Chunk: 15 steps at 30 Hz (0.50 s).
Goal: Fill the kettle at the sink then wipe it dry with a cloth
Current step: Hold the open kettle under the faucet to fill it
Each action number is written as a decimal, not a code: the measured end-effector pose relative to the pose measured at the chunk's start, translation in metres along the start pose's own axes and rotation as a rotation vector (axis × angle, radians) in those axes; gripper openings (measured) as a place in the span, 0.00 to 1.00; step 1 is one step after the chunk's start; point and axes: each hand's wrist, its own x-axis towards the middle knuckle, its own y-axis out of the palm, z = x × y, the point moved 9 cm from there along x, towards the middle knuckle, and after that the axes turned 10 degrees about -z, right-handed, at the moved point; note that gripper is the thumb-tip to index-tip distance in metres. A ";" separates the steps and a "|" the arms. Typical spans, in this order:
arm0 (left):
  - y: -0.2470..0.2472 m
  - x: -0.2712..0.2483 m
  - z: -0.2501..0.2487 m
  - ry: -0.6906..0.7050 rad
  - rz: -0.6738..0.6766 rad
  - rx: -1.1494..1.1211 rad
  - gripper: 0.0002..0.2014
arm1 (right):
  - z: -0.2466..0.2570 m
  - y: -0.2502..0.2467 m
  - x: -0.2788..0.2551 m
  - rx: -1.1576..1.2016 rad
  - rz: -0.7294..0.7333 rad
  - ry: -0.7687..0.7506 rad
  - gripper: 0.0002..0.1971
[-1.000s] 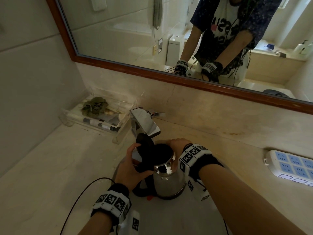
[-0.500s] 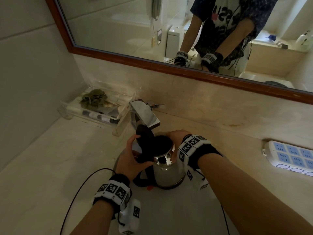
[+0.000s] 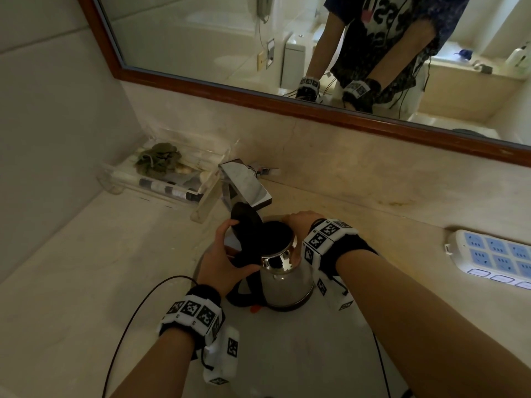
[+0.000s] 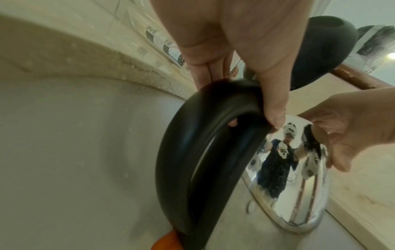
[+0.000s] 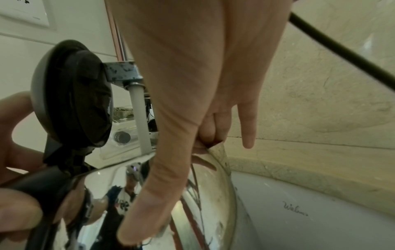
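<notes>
Now kettle point(image 3: 287, 280) between both hands, under tap point(image 3: 245, 183)

A pale beige marble countertop point(image 3: 86, 277) fills the lower left of the head view and runs along the right side. A low backsplash of the same beige stone point(image 3: 330, 168) crosses the middle of the frame. Above it, a large wall mirror with a reddish-brown wooden frame point(image 3: 258, 94) takes up the top, reflecting a white toilet cistern point(image 3: 293, 61) and cream-tiled walls. A plain grey-white tiled wall point(image 3: 43, 110) stands at the left. The light is dim and soft.
</notes>
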 end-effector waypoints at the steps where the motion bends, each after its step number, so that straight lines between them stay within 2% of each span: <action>1: 0.000 0.000 0.000 0.001 -0.001 0.004 0.45 | 0.000 0.000 -0.001 0.001 -0.004 -0.002 0.24; 7: 0.000 0.001 0.001 0.004 -0.010 0.014 0.45 | 0.000 0.000 -0.002 -0.005 -0.009 -0.013 0.27; 15: -0.002 -0.001 -0.003 0.009 -0.008 0.005 0.45 | -0.001 0.002 0.001 0.013 -0.005 -0.008 0.26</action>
